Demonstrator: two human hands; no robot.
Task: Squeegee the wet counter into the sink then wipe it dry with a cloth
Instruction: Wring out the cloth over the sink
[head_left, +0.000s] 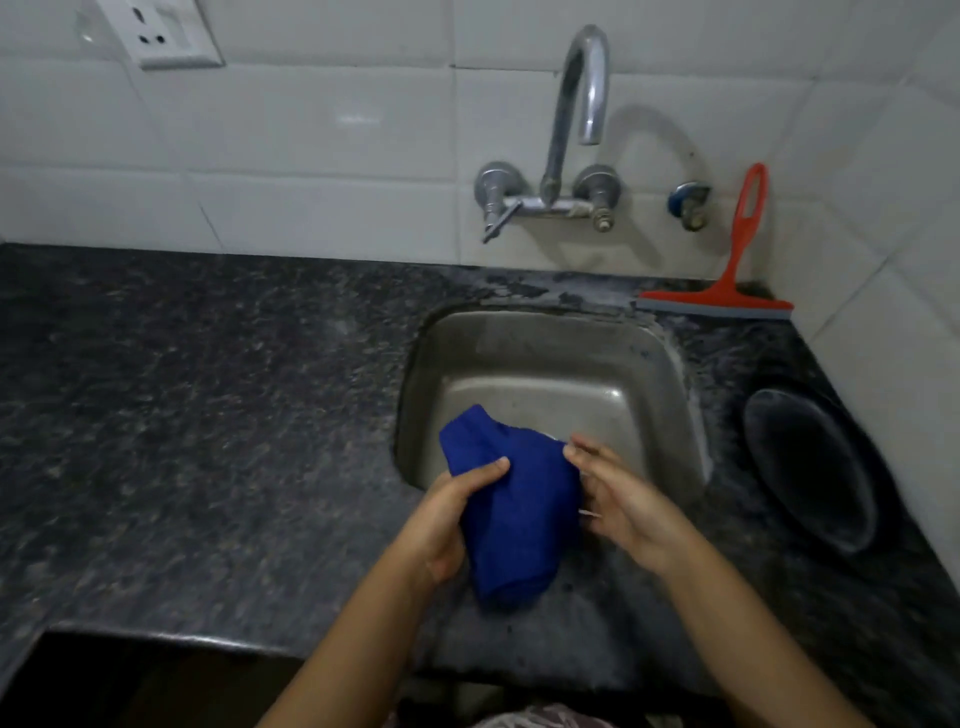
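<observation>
**Cloth in hand, squeegee parked: the drying stage at its start**

The red plastic squeegee with a grey rubber blade (727, 291) stands against the white tiled wall (311, 145) at the back right corner of the dark speckled granite counter (182, 415), well apart from both hands; its blade rests on the stone just behind the rectangular stainless-steel sink (550, 364). This placement suggests the squeegee step is finished, though the blurred surface does not show whether the stone is wet or dry.

The crumpled deep-blue cloth (514, 509) hangs over the near rim of the sink, partly above the basin and partly above the counter's front strip. The left hand (447, 519) grips it from the left side, thumb pressed across the fabric and the remaining fingers curled behind it. The right hand (618, 493) lies just beside the cloth's right edge, fingers loosely spread and slightly bent; whether the fingertips touch the fabric cannot be told.

By this reading the cloth is being gathered or folded, and the wiping of the whole counter remains. A dark oval dish (810, 467) occupies the counter right of the sink.
</observation>
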